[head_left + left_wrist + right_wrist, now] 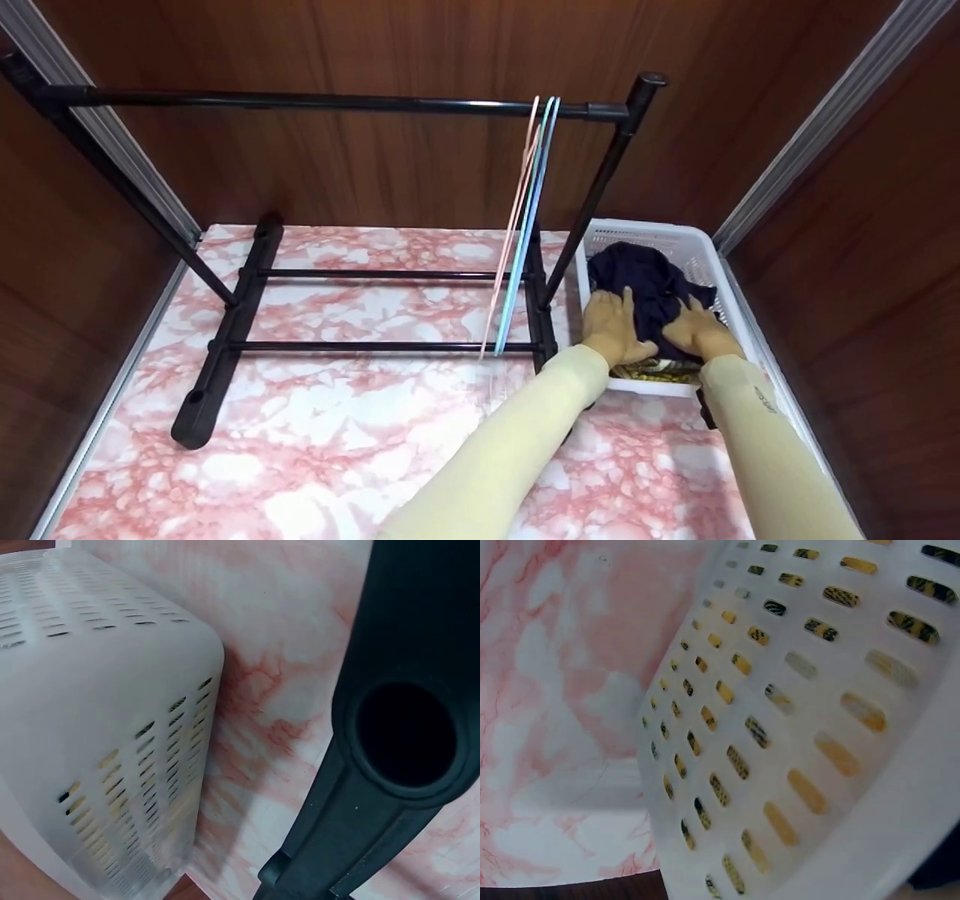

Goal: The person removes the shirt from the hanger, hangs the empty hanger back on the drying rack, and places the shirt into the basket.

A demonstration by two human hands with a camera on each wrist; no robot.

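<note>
— Where are the hands?
— The left hand (613, 324) and the right hand (697, 328) both lie flat, fingers straight, pressing on the dark garment (646, 283).
— And the garment?
— It is inside the white basket (679, 237), beside the black rack (240, 315).

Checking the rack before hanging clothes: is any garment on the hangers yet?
No, the hangers on the rack's top bar hang bare.
</note>
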